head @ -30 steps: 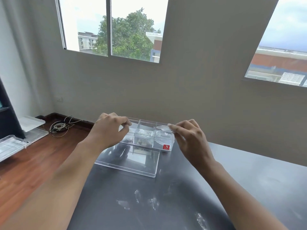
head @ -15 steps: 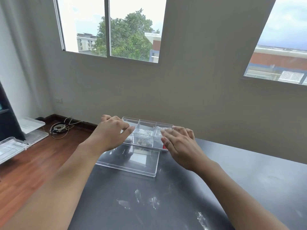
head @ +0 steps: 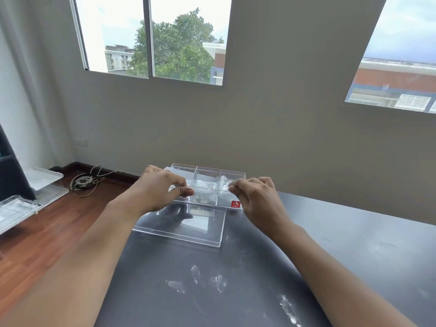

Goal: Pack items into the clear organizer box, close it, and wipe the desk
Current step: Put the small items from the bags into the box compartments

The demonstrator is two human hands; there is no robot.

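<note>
The clear organizer box (head: pixel 232 173), split into compartments and marked with a red sticker (head: pixel 235 204), stands open at the far edge of the dark desk (head: pixel 354 244). Its clear lid (head: pixel 207 238) lies flat just in front of it. My left hand (head: pixel 160 192) hovers over the box's left end with thumb and fingers pinched. My right hand (head: pixel 257 197) is at the right end, fingertips pinched too. A crinkled clear plastic piece (head: pixel 207 185) stretches between the two hands above the middle compartments. What lies inside the compartments is hard to make out.
White smudges (head: pixel 207 279) mark the desk near me. The grey wall rises right behind the box. Left of the desk is wooden floor with a coiled cable (head: pixel 82 181) and clear plastic trays (head: pixel 16 208).
My right hand, which lay low against the box's right front half a second ago, has lifted and pinches at the box top. My left hand has barely moved.
</note>
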